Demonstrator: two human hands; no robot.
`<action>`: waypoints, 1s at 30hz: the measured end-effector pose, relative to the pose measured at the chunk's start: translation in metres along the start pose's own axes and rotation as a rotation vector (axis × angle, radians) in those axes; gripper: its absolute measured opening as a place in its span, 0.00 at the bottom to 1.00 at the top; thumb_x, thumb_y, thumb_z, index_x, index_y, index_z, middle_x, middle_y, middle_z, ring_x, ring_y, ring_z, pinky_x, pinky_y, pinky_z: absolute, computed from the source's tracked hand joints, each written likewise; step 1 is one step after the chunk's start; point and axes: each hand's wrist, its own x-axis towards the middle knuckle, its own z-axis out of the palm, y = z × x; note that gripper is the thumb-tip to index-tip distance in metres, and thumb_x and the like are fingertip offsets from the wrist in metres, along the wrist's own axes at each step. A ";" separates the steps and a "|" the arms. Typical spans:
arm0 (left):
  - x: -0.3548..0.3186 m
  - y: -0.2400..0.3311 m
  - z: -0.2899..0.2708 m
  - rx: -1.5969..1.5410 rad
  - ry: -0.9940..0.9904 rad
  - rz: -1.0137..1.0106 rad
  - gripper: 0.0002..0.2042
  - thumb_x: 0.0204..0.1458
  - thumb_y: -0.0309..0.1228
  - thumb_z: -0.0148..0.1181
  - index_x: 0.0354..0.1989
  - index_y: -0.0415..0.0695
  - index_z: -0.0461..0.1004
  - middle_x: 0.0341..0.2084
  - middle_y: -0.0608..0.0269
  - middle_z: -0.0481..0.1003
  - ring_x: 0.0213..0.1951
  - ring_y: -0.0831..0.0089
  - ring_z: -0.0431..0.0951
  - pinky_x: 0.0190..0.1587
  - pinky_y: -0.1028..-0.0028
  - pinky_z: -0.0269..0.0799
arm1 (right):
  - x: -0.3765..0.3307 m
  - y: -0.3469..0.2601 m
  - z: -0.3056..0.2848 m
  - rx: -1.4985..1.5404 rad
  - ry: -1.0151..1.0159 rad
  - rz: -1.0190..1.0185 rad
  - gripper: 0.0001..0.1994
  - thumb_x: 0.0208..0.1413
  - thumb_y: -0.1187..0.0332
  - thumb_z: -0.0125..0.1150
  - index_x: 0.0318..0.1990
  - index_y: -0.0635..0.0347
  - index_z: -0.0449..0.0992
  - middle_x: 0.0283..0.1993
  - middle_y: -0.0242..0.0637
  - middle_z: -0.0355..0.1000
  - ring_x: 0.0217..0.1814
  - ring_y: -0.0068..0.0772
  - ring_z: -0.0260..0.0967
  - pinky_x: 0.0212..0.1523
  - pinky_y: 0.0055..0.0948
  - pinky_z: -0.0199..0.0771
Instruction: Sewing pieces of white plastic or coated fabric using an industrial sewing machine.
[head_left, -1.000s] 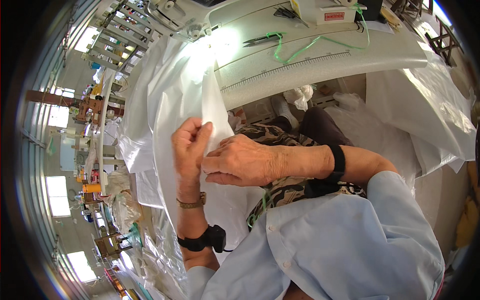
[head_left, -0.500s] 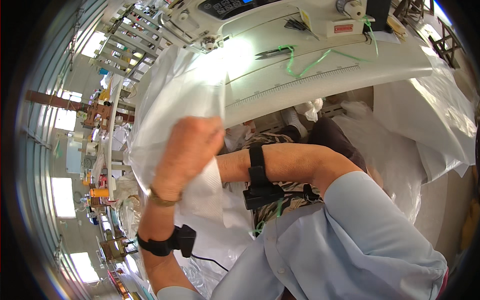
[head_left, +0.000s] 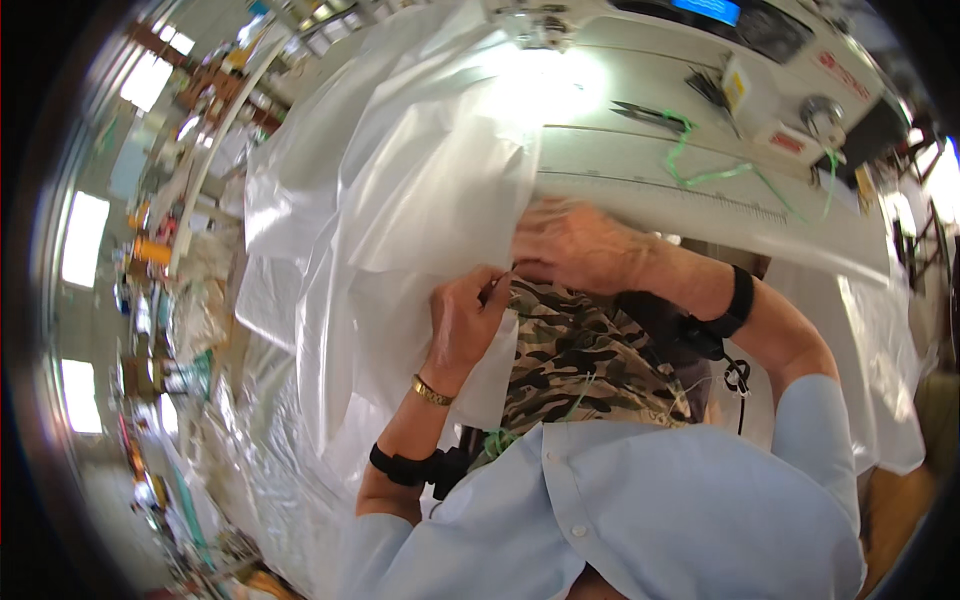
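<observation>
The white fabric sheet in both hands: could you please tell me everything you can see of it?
The white fabric sheet is thin, translucent and slightly glossy, creased in long folds. It hangs off the sewing table's front edge and drapes down over the person's lap, partly covering a camouflage cloth. The left hand pinches its lower edge; the right hand grips that edge just above it.

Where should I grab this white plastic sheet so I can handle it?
Probably pinch the white plastic sheet along its lower right edge, coming from the lap side, where the left hand and right hand already meet; there the edge hangs free, unlike the bunched upper part.
</observation>
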 end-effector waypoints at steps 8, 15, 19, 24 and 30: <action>-0.005 0.002 0.002 -0.921 -0.113 -0.581 0.06 0.53 0.29 0.65 0.31 0.39 0.80 0.17 0.79 0.70 0.15 0.91 0.59 0.17 0.85 0.50 | 0.005 0.025 -0.005 -0.021 -0.011 -0.157 0.12 0.47 0.66 0.67 0.39 0.51 0.75 0.43 0.27 0.70 0.56 0.34 0.63 0.69 0.48 0.50; -0.006 0.002 -0.007 -1.053 -0.259 -0.697 0.06 0.52 0.30 0.66 0.33 0.41 0.80 0.17 0.80 0.68 0.17 0.92 0.61 0.18 0.86 0.51 | 0.008 0.024 -0.005 0.028 -0.074 -0.179 0.09 0.47 0.65 0.67 0.36 0.50 0.77 0.40 0.27 0.69 0.53 0.32 0.65 0.68 0.46 0.52; -0.011 0.014 -0.011 -0.797 -0.219 -0.539 0.09 0.51 0.32 0.68 0.35 0.40 0.79 0.17 0.74 0.70 0.17 0.85 0.65 0.20 0.81 0.58 | 0.010 0.024 -0.006 0.036 -0.088 -0.187 0.06 0.47 0.65 0.66 0.33 0.51 0.77 0.37 0.28 0.69 0.50 0.32 0.65 0.68 0.46 0.53; -0.017 0.032 -0.009 0.170 0.173 0.301 0.24 0.44 0.29 0.67 0.51 0.37 0.69 0.24 0.61 0.72 0.32 0.61 0.73 0.34 0.66 0.68 | 0.011 0.022 -0.003 0.013 -0.083 -0.197 0.05 0.47 0.66 0.66 0.32 0.52 0.77 0.36 0.28 0.69 0.49 0.33 0.66 0.67 0.45 0.53; -0.017 0.031 -0.007 0.205 0.130 0.216 0.24 0.47 0.19 0.58 0.55 0.38 0.64 0.25 0.59 0.74 0.35 0.59 0.74 0.36 0.63 0.69 | 0.014 0.017 -0.002 -0.005 -0.063 -0.187 0.05 0.48 0.68 0.65 0.32 0.54 0.77 0.36 0.29 0.69 0.48 0.35 0.66 0.61 0.42 0.57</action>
